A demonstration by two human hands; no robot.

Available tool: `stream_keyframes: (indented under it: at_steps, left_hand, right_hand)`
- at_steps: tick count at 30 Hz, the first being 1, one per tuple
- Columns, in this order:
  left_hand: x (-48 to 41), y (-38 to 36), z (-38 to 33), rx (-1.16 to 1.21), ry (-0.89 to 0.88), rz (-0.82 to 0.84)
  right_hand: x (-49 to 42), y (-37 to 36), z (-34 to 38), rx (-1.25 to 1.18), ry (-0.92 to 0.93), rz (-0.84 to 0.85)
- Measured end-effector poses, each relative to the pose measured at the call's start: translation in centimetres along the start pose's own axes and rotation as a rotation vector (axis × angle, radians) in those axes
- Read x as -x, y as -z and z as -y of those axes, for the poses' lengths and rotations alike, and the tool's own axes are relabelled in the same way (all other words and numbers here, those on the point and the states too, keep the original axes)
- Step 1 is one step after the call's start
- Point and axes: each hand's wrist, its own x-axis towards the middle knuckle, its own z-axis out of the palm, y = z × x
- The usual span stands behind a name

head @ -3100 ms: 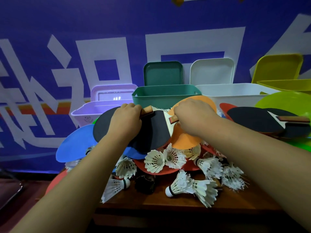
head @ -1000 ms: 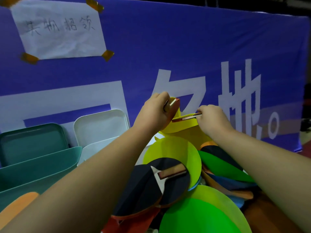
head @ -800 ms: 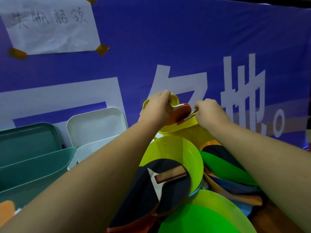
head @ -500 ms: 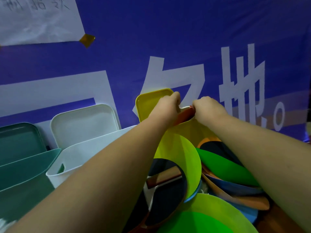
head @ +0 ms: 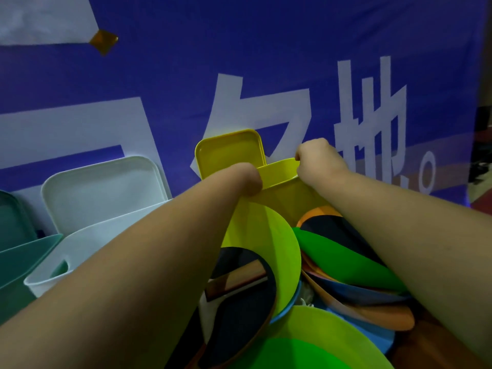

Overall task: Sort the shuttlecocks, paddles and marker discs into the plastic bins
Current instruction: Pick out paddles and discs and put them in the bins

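Here we count three plastic bins: the yellow bin (head: 279,171), a white bin (head: 93,243) just left of it, and a teal bin (head: 24,257) further left, cut off by the frame. Behind each stands a matching lid, so three lids: the yellow lid (head: 229,153), the white lid (head: 101,187) and the teal lid (head: 10,219).

In front of the yellow bin lies a heap. We make out two paddles: a black paddle (head: 239,302) with a wooden handle, and a dark paddle (head: 335,230) nearer the bin, mostly covered. We count at least five marker discs: a lime disc (head: 266,241) leaning on the bin's front wall, a green disc (head: 346,257), a blue disc (head: 367,292), an orange disc (head: 378,315) and a second lime disc (head: 332,331) farthest from the bin.

The left grip (head: 250,179) dips over the yellow bin's near rim; its fingers are hidden, so we cannot tell whether it holds anything. The right grip (head: 319,161) sits at the bin's right rim with fingers curled into a fist; we cannot see what they enclose.

A brown wooden surface (head: 439,350) shows right of the heap. Behind the yellow bin hangs a blue banner (head: 266,62) with white characters, and a taped paper sheet (head: 40,20) is cut off far above and left.
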Motion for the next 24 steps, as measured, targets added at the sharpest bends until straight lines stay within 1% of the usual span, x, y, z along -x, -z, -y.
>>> stream_keyframes:
  at_steps: [3, 5, 10, 12, 15, 18, 21, 23, 24]
  left_hand:
    - [0.4, -0.1, 0.7, 0.029, -0.025, -0.002]
    - [0.4, -0.2, 1.0, 0.044, -0.042, -0.024]
    - [0.9, -0.1, 1.7, 0.175, -0.027, -0.097]
    - [1.0, -0.2, 2.1, 0.217, -0.021, -0.110]
    - [1.2, -0.3, 2.7, 0.238, -0.021, -0.116]
    - [1.6, -0.1, 3.2, 0.201, -0.028, -0.125]
    - [2.3, 0.2, 4.0, 0.191, -0.040, -0.138]
    - [3.0, 0.6, 4.7, 0.181, -0.060, -0.144]
    - [3.3, 0.8, 5.1, 0.182, -0.074, -0.139]
  right_hand:
    - [0.2, 0.8, 0.2, 0.002, 0.036, -0.048]
    - [0.4, 1.6, 0.3, -0.057, 0.059, -0.121]
    - [0.6, 3.5, 0.6, -0.214, 0.085, -0.308]
    - [0.5, 3.8, 0.8, -0.266, 0.095, -0.343]
    - [0.3, 3.5, 1.7, -0.242, 0.106, -0.243]
    - [0.1, 2.4, 3.0, -0.130, 0.100, -0.148]
    - [-0.4, 1.4, 4.6, -0.036, 0.075, 0.025]
    - [-0.6, 1.7, 5.6, -0.092, 0.084, 0.152]
    - [-0.5, 2.0, 5.9, -0.143, 0.111, 0.173]
